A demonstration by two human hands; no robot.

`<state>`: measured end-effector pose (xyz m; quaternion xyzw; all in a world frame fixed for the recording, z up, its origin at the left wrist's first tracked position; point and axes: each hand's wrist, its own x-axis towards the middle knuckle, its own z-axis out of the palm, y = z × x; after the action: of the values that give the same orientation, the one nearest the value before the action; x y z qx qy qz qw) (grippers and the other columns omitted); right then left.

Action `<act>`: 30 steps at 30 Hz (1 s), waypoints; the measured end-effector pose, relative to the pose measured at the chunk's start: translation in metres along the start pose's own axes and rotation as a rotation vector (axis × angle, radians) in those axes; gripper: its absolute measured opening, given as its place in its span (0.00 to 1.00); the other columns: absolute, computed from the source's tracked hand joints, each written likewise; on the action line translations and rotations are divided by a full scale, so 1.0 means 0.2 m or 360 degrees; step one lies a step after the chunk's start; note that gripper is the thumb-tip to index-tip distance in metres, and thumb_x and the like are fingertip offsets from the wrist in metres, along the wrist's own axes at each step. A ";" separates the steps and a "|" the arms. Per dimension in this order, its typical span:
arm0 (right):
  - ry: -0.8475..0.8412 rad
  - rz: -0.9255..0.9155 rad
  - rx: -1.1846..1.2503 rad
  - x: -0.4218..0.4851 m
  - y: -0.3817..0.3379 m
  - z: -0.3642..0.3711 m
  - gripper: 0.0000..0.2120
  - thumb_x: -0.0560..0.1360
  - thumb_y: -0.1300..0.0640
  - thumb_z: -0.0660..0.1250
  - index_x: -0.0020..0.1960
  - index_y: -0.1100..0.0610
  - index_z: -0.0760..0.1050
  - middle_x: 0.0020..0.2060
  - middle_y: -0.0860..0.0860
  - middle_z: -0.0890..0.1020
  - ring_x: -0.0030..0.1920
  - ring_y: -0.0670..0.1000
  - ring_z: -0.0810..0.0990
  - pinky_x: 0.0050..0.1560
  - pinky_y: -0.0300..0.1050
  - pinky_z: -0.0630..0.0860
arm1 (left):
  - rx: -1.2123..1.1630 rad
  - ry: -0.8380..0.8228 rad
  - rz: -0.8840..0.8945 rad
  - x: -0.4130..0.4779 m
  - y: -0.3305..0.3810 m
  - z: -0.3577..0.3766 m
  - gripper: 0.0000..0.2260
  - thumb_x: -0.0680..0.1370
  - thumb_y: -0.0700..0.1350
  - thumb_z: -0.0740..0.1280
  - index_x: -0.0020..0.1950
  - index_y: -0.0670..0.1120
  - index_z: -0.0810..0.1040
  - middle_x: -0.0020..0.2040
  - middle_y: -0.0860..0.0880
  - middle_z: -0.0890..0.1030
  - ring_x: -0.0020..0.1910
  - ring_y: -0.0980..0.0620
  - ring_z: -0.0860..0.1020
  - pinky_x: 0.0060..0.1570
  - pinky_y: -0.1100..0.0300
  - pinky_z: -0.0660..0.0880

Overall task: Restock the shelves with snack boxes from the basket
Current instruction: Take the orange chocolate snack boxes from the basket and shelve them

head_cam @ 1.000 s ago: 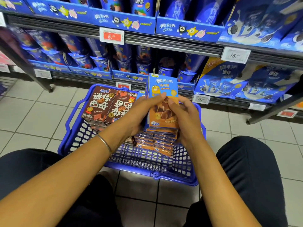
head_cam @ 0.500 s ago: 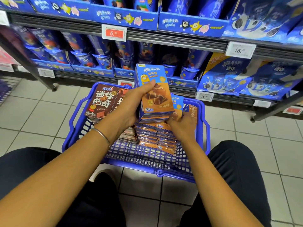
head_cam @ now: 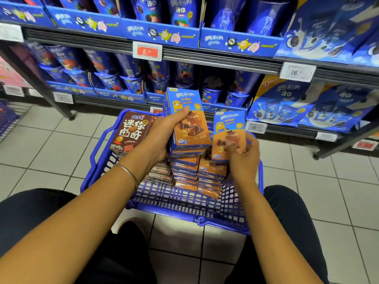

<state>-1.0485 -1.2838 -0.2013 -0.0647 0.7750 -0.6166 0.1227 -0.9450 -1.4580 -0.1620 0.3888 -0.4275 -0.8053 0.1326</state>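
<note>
A blue plastic basket stands on the tiled floor between my knees. Inside it lie stacks of blue-and-orange snack boxes and, on the left, brown snack boxes. My left hand grips a small stack of blue-and-orange boxes, held upright above the basket. To its right, my right hand holds another blue-and-orange box upright, just above the stacks in the basket.
Straight ahead are shelves packed with blue snack cups and bags, with price tags on their edges. A dark shelf post slants down at the left and another at the right. Grey floor tiles surround the basket.
My left hand has kept the first boxes raised. My right hand, which reached down into the basket, has lifted another blue-and-orange box out of the stacks.
</note>
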 end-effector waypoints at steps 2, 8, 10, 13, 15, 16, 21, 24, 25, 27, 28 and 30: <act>0.0061 0.0100 0.0332 0.03 -0.08 -0.05 0.18 0.76 0.62 0.71 0.65 0.54 0.75 0.58 0.55 0.83 0.55 0.53 0.84 0.54 0.52 0.82 | 0.0052 0.0023 0.0009 0.00 -0.01 0.00 0.26 0.76 0.55 0.77 0.70 0.43 0.80 0.58 0.41 0.87 0.57 0.40 0.87 0.61 0.39 0.82; -0.0530 0.0194 0.0694 0.03 -0.29 -0.02 0.14 0.76 0.58 0.71 0.61 0.58 0.78 0.50 0.55 0.86 0.46 0.52 0.86 0.46 0.49 0.82 | 0.0155 -0.0041 0.0027 -0.02 -0.03 0.04 0.37 0.72 0.64 0.77 0.74 0.44 0.77 0.59 0.41 0.87 0.58 0.39 0.86 0.57 0.43 0.84; -0.0616 0.0168 0.0513 0.00 -0.30 0.01 0.16 0.74 0.53 0.72 0.61 0.55 0.78 0.52 0.54 0.87 0.51 0.56 0.86 0.56 0.58 0.82 | 0.0207 -0.0118 0.0076 -0.03 -0.04 0.05 0.33 0.74 0.67 0.74 0.70 0.46 0.81 0.59 0.41 0.87 0.58 0.40 0.87 0.55 0.45 0.84; -0.0733 0.0192 0.0471 -0.02 -0.29 0.04 0.20 0.72 0.49 0.73 0.63 0.49 0.76 0.52 0.51 0.87 0.52 0.55 0.87 0.54 0.60 0.82 | 0.0307 -0.0019 0.0077 -0.02 -0.04 0.06 0.35 0.72 0.73 0.70 0.67 0.48 0.83 0.56 0.44 0.89 0.56 0.43 0.88 0.58 0.45 0.83; -0.0806 0.0248 0.0517 -0.03 -0.30 0.05 0.23 0.70 0.46 0.74 0.63 0.47 0.75 0.53 0.51 0.86 0.52 0.55 0.87 0.53 0.62 0.82 | 0.0367 0.0006 0.0094 -0.02 -0.04 0.07 0.38 0.69 0.77 0.67 0.63 0.48 0.85 0.54 0.45 0.89 0.54 0.43 0.88 0.58 0.44 0.84; -0.0829 0.0263 0.0527 -0.03 -0.30 0.06 0.24 0.69 0.46 0.74 0.63 0.46 0.75 0.54 0.51 0.86 0.53 0.56 0.86 0.55 0.65 0.81 | 0.0369 -0.0001 0.0110 -0.02 -0.04 0.07 0.40 0.66 0.80 0.67 0.59 0.49 0.87 0.53 0.44 0.89 0.53 0.43 0.88 0.58 0.43 0.84; -0.0789 0.0271 0.0541 -0.04 -0.32 0.08 0.23 0.71 0.49 0.74 0.64 0.49 0.74 0.54 0.53 0.86 0.54 0.58 0.86 0.58 0.69 0.79 | 0.0358 0.0002 0.0107 -0.03 -0.04 0.09 0.52 0.45 0.87 0.65 0.56 0.55 0.88 0.53 0.48 0.89 0.52 0.45 0.89 0.49 0.50 0.85; -0.0770 0.0254 0.0535 -0.06 -0.34 0.09 0.19 0.76 0.55 0.73 0.66 0.50 0.74 0.55 0.53 0.86 0.55 0.58 0.86 0.59 0.67 0.79 | 0.0460 -0.0022 -0.0046 -0.06 0.02 0.08 0.68 0.41 0.89 0.62 0.75 0.55 0.76 0.63 0.50 0.86 0.63 0.45 0.84 0.68 0.41 0.77; -0.0773 0.0212 0.0481 -0.06 -0.35 0.10 0.19 0.77 0.56 0.72 0.66 0.49 0.73 0.56 0.52 0.86 0.55 0.57 0.86 0.60 0.66 0.79 | 0.0470 -0.0041 -0.0084 -0.07 0.03 0.07 0.70 0.43 0.88 0.65 0.80 0.54 0.70 0.68 0.49 0.84 0.67 0.44 0.82 0.72 0.39 0.74; -0.0797 0.0114 0.0383 -0.09 -0.37 0.12 0.19 0.78 0.55 0.71 0.67 0.49 0.72 0.56 0.51 0.85 0.55 0.54 0.86 0.60 0.62 0.80 | 0.0384 -0.0112 -0.0031 -0.09 0.05 0.06 0.62 0.54 0.80 0.76 0.82 0.54 0.65 0.72 0.47 0.80 0.70 0.41 0.80 0.73 0.35 0.72; -0.0842 0.0090 0.0381 -0.09 -0.38 0.13 0.18 0.79 0.53 0.71 0.67 0.49 0.72 0.56 0.51 0.85 0.55 0.54 0.85 0.60 0.61 0.80 | 0.0313 -0.0128 0.0023 -0.10 0.05 0.05 0.55 0.60 0.72 0.80 0.81 0.51 0.67 0.70 0.45 0.82 0.68 0.40 0.81 0.71 0.35 0.74; -0.0946 0.0142 0.0526 -0.09 -0.38 0.12 0.17 0.80 0.47 0.67 0.68 0.49 0.73 0.57 0.52 0.85 0.57 0.55 0.85 0.59 0.58 0.81 | 0.0116 -0.0106 0.0081 -0.10 0.06 0.04 0.46 0.65 0.60 0.81 0.79 0.45 0.70 0.66 0.42 0.84 0.64 0.38 0.83 0.68 0.36 0.77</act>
<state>-1.0286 -1.3202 -0.1306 -0.1868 0.5970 -0.6821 0.3788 -0.9394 -1.4489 -0.1402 0.3554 -0.4705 -0.7981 0.1244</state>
